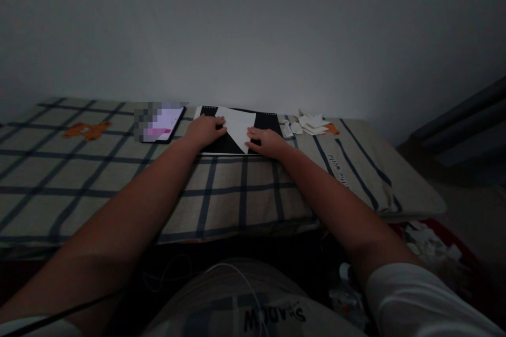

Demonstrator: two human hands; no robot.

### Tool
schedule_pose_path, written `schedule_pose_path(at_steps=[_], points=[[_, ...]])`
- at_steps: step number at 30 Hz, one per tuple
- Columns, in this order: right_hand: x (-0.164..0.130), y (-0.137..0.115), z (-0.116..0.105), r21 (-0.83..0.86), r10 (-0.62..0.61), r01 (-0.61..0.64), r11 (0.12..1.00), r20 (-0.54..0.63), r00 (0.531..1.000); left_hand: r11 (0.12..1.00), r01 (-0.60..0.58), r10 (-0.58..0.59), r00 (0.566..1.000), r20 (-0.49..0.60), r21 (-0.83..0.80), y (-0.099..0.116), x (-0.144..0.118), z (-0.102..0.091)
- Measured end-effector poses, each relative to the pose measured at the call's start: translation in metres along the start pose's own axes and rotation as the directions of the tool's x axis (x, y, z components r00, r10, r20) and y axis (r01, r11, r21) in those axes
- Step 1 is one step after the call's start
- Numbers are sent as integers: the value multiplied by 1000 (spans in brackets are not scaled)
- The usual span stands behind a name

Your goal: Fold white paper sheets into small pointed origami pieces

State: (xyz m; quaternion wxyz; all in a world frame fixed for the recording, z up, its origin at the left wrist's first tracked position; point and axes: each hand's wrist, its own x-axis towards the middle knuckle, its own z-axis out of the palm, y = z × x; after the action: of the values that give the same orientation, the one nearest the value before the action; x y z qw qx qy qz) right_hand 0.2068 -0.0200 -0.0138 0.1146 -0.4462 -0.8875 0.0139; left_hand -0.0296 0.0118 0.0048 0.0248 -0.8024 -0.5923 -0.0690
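Both hands press flat on a white sheet of paper (pixel 237 125) folded to a triangle, which lies on a dark board (pixel 225 143) at the far edge of a bed covered by a checked sheet (pixel 221 195). The left hand (pixel 206 130) rests on the paper's left corner, its grip spread apart, fingers extended and lying on the sheet rather than clamped around it. The right hand (pixel 266 141) lies just right of the paper's lower point, fingertips touching the paper's edge, its grip likewise apart and flat, holding nothing. The paper sits between the two hands, its tip pointing toward the person. Just left of the left hand lies a phone (pixel 164 124) with a lit screen. Right of the right hand, near the wall, sits a small heap of paper scraps (pixel 310 124). Further left of the phone, an orange bear print (pixel 87 129) shows on the bed cover.
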Motion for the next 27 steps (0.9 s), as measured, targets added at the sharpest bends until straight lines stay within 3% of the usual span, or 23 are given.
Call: schedule_pose_path(at_steps=[20, 27], points=[[0, 1, 1, 16, 3, -3, 1000, -11, 1000, 990, 77, -92, 988, -127, -118, -8, 2, 10], [0, 1, 1, 7, 13, -13, 1000, -1, 1000, 984, 110, -123, 988, -90, -138, -11, 5, 7]])
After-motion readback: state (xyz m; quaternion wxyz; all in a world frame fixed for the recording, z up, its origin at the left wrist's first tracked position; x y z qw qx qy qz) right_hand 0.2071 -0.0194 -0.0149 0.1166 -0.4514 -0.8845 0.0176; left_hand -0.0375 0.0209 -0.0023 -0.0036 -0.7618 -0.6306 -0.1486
